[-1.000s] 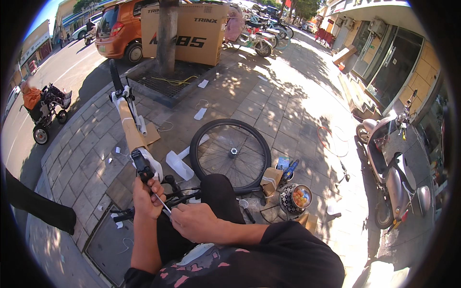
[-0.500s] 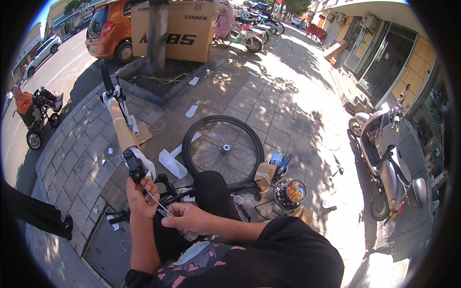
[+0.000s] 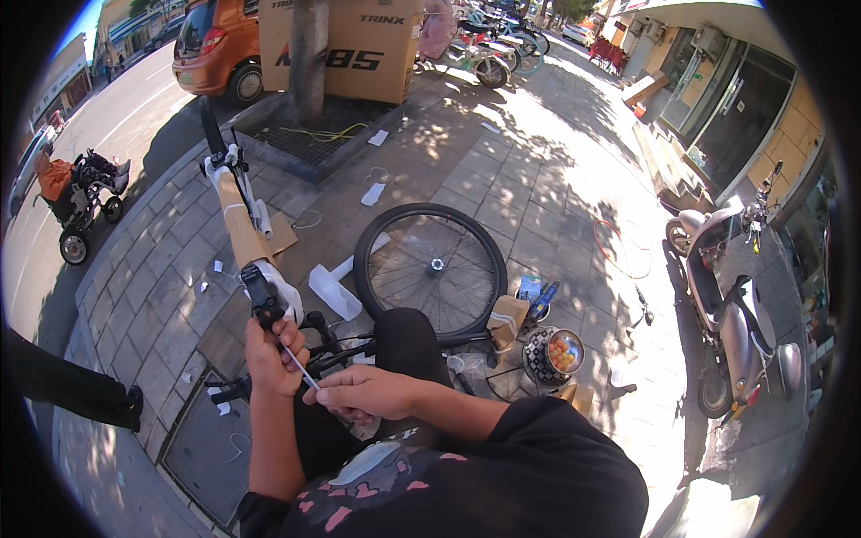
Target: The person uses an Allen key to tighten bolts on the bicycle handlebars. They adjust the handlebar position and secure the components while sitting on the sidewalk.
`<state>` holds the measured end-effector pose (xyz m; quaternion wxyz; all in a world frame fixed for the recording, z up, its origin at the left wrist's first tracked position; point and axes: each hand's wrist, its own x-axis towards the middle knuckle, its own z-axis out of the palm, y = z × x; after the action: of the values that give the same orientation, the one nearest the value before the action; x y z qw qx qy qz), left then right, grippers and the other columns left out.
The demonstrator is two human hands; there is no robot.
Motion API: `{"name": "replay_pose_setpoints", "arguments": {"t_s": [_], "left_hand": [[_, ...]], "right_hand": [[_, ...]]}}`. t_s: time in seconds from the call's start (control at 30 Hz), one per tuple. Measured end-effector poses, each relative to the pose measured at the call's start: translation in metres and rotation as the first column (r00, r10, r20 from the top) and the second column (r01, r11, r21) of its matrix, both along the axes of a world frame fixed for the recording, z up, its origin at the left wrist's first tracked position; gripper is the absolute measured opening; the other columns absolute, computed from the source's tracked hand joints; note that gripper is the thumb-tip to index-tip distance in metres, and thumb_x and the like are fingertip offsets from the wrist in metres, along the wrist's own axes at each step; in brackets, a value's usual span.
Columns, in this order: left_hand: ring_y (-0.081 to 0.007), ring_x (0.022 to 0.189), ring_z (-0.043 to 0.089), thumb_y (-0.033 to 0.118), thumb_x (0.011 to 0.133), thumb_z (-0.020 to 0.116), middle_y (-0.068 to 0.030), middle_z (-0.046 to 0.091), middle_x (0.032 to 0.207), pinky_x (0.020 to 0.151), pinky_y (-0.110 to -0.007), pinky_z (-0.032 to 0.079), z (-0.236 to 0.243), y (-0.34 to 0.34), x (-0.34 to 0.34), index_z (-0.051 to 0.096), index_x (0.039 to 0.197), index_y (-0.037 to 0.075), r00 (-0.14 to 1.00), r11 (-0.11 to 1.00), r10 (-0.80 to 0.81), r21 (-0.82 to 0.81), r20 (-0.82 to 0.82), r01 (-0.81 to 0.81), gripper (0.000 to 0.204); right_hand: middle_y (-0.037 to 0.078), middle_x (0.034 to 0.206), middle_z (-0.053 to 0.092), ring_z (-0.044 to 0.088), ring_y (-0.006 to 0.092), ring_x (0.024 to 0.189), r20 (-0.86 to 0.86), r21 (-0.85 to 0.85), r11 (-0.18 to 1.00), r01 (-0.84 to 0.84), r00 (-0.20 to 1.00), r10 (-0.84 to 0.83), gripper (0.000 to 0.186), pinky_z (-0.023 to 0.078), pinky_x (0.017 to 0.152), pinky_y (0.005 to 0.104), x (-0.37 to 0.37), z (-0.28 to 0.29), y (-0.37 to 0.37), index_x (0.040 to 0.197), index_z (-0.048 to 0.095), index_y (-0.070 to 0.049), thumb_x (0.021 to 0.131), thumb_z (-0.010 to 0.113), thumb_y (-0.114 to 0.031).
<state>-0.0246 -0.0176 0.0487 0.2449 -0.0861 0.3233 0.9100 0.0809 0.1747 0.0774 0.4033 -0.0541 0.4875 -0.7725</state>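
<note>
Here's a loose wheel [image 3: 436, 264] flat on the paving [image 3: 471, 184], just past the bent knee [image 3: 405, 345], a checkered pot [image 3: 536, 360] to its right, and a black handlebar [image 3: 233, 392] crowding in beside the left hand [image 3: 274, 363]! That forearm stands nearly upright; the right hand [image 3: 369, 393] angles in across the lap. Left fingers curl at the bicycle frame's [image 3: 240, 224] black end part [image 3: 262, 289], right fingers pinch a thin rod [image 3: 307, 377] slanting between both hands
</note>
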Motion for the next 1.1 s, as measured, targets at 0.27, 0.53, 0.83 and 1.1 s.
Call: {"name": "replay_pose_setpoints", "arguments": {"t_s": [0.27,0.53,0.83,1.1], "left_hand": [[-0.0084,0.049,0.031,0.051,0.114,0.039,0.0012,0.049,0.073,0.042,-0.026,0.025,-0.009,-0.001,-0.003,0.050,0.090,0.015,0.999,0.994,0.033,-0.104,-0.041,-0.037,0.045],[-0.0084,0.050,0.032,0.052,0.114,0.036,0.0014,0.048,0.074,0.042,-0.025,0.025,-0.018,-0.007,-0.004,0.050,0.091,0.014,0.997,0.999,0.038,-0.036,-0.069,-0.041,0.047],[-0.0089,0.052,0.033,0.048,0.110,0.038,0.0003,0.049,0.075,0.046,-0.025,0.027,-0.017,-0.002,0.001,0.050,0.090,0.013,1.000,0.995,-0.014,0.100,-0.024,0.016,0.042],[-0.0090,0.053,0.034,0.049,0.110,0.041,0.0002,0.050,0.075,0.047,-0.026,0.028,-0.025,0.000,-0.001,0.053,0.094,0.012,0.998,0.991,0.014,0.134,-0.059,-0.006,0.042]], "right_hand": [[-0.004,0.070,0.054,0.049,0.0057,0.053,-0.354,0.354,0.933,0.061,0.932,0.074,0.034,0.040,0.048,0.0246,-0.021,-0.013,-0.008,0.141,0.062,-0.004,0.110,0.060,-0.018],[-0.002,0.069,0.058,0.054,0.0104,0.051,0.407,-0.248,0.966,0.074,0.913,0.034,0.028,0.046,0.048,0.0290,-0.020,-0.018,0.001,0.128,0.067,-0.001,0.112,0.062,-0.025],[0.000,0.075,0.060,0.047,0.0085,0.056,0.360,-0.130,0.979,0.158,0.927,-0.102,0.020,0.038,0.053,0.0267,-0.025,-0.032,-0.009,0.106,0.075,0.006,0.102,0.077,-0.013],[0.001,0.076,0.058,0.040,0.0070,0.055,0.328,-0.233,0.951,0.201,0.937,-0.118,0.020,0.034,0.052,0.0255,-0.025,-0.040,-0.012,0.096,0.067,-0.001,0.102,0.078,-0.017]]}}
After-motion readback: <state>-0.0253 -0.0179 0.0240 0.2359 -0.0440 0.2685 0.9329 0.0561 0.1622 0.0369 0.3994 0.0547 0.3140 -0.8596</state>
